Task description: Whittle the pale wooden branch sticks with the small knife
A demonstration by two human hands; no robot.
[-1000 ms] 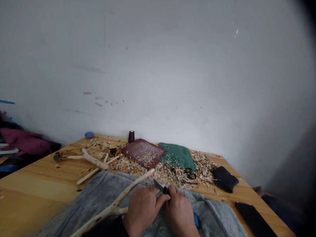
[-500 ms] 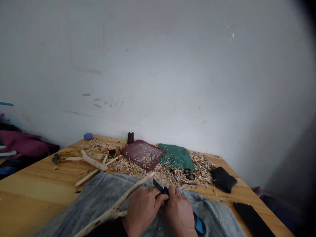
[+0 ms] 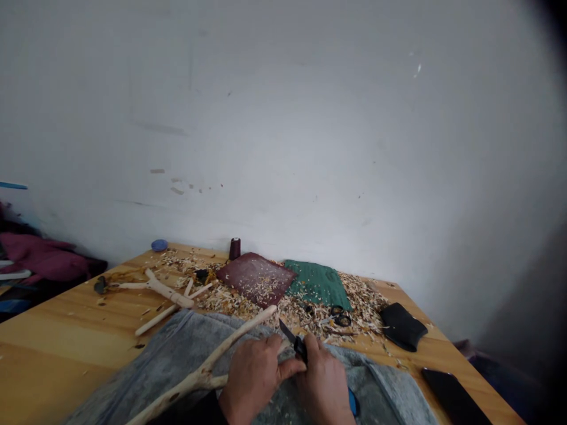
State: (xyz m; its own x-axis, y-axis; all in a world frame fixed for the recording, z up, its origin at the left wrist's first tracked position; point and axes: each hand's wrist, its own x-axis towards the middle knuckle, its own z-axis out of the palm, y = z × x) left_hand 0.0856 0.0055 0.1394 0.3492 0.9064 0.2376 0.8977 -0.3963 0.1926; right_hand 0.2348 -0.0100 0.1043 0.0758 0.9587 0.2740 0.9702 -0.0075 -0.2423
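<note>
At a wooden table (image 3: pixel 53 342) strewn with wood shavings (image 3: pixel 363 307) beside a white wall (image 3: pixel 283 118), our left hand (image 3: pixel 257 378) is closing tightly on a forked branch (image 3: pixel 204 372), our right hand (image 3: pixel 323 383) on a black knife (image 3: pixel 300 348).

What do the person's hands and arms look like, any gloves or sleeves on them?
The left hand and right hand are both bare, with no gloves. A plain black sleeve covers the left forearm up to the wrist. No sleeve shows on the right arm within the view.

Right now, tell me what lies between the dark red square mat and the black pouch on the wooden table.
The head view shows a green cloth, pale wood shavings and black-handled scissors there.
</note>
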